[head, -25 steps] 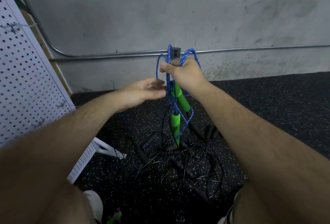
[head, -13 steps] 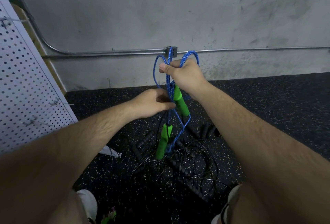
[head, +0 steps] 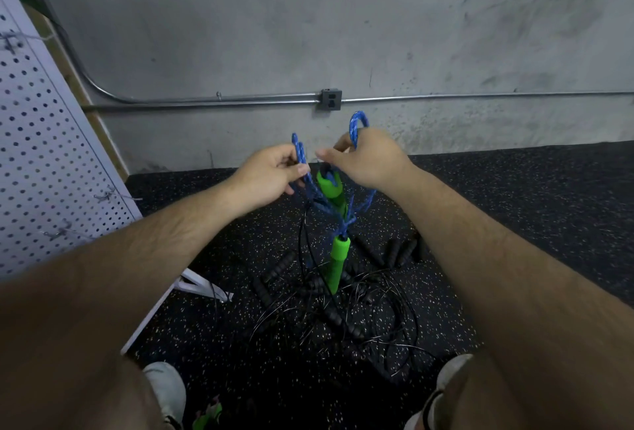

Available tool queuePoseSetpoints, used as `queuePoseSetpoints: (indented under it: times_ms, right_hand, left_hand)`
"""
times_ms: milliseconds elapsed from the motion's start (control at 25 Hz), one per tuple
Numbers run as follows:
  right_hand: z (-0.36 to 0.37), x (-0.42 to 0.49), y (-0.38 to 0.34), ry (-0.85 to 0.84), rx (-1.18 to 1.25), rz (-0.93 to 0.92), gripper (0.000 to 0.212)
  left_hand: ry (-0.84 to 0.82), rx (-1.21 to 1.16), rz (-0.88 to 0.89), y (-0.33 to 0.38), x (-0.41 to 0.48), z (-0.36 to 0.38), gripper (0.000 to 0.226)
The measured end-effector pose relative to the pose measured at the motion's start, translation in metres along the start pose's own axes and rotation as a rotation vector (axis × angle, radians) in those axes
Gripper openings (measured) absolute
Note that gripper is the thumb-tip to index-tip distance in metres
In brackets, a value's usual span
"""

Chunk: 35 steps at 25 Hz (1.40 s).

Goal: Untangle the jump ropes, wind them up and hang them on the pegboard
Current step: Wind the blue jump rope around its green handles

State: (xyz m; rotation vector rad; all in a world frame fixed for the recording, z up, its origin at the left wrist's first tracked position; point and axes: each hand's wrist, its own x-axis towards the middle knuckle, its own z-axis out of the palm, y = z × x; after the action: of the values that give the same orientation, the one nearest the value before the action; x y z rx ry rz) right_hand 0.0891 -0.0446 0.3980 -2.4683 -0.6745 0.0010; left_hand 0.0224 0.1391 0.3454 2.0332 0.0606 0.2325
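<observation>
A blue braided jump rope with two green foam handles hangs between my hands above the floor. My left hand pinches a couple of blue loops at the left. My right hand grips another blue loop that sticks up above its fingers. One green handle sits just below my hands; the other green handle dangles lower. A thin black cord runs from the bundle down to a tangled pile of black jump ropes on the floor. The white pegboard stands at the left.
Metal hooks stick out of the pegboard, whose white foot reaches onto the black speckled floor. A conduit pipe with an outlet box runs along the concrete wall. My shoes show at the bottom, with a green object between them.
My left hand rose and took hold of blue loops. My hands moved apart, spreading the bundle; the lower green handle swung right.
</observation>
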Motion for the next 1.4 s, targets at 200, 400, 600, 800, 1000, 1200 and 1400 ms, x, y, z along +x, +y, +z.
queuePoseSetpoints:
  times_ms: [200,400,600,800,1000,1200,1400]
  right_hand:
    - [-0.002,0.005,0.006,0.045,0.228,0.081,0.036]
    - [-0.007,0.003,-0.019,-0.027,1.027,0.093,0.008]
    - [-0.007,-0.004,-0.03,-0.109,1.077,-0.103,0.02]
    - [-0.008,-0.006,-0.039,-0.087,1.081,-0.188,0.023]
    - [-0.011,-0.004,-0.033,-0.001,1.066,-0.175,0.022]
    - [0.007,0.001,-0.002,-0.224,0.79,-0.127,0.037]
    - [0.071,-0.005,0.014,-0.485,0.333,-0.067,0.076]
  left_hand:
    - [0.083,0.041,-0.051,-0.007,0.007,-0.021,0.015]
    - [-0.1,0.573,-0.216,-0.019,0.002,-0.023,0.014]
    - [-0.229,0.447,-0.17,-0.009,-0.013,-0.011,0.056]
    - [-0.009,-0.118,-0.056,0.012,-0.016,0.014,0.024]
    - [0.075,-0.124,-0.066,0.023,-0.015,0.012,0.01]
    - [0.258,-0.398,0.066,0.041,-0.004,-0.006,0.016]
    - [0.238,-0.538,0.131,0.053,-0.006,-0.018,0.022]
